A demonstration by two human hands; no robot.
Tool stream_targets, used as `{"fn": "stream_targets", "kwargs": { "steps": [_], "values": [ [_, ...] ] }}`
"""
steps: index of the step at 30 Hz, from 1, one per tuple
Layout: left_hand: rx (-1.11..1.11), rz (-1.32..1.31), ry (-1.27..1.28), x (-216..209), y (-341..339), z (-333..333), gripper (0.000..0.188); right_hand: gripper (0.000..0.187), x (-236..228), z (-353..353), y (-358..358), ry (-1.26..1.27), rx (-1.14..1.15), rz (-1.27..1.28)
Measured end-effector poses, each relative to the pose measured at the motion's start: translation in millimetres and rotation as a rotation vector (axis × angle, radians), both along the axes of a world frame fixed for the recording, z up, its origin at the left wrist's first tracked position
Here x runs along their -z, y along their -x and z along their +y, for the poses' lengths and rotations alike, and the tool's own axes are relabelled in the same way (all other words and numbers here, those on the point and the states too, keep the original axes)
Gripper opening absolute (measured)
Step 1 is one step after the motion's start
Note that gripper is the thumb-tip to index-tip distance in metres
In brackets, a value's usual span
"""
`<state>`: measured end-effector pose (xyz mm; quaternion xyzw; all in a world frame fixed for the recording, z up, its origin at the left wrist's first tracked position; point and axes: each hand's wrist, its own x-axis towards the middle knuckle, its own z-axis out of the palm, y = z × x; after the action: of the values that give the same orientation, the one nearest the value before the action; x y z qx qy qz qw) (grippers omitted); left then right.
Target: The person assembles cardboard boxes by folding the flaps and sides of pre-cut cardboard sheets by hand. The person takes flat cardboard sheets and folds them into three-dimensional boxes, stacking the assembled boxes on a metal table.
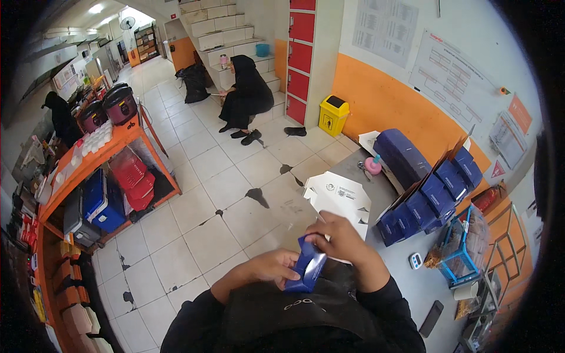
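The left hand (272, 267) pinches the small glossy dark-blue card box (308, 272) before the black apron (259, 306); the right hand's (340, 238) fingers grasp its upper end. Light, even pressure should prevent creasing.

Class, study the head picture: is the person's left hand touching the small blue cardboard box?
Touching. The head view shows the left hand at the small blue cardboard box, its thumb pressed against the front face.
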<state>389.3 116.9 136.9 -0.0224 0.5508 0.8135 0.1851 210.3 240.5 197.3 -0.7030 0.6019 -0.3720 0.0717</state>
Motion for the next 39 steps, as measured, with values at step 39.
{"fn": "stream_targets", "kwargs": {
  "steps": [39],
  "values": [
    [-1.183, 1.172, 1.581, 34.0, 62.5, 23.4, 0.034, 0.024, -148.5, 222.7, 144.2, 0.669, 0.953, 0.902]
  ]
}}
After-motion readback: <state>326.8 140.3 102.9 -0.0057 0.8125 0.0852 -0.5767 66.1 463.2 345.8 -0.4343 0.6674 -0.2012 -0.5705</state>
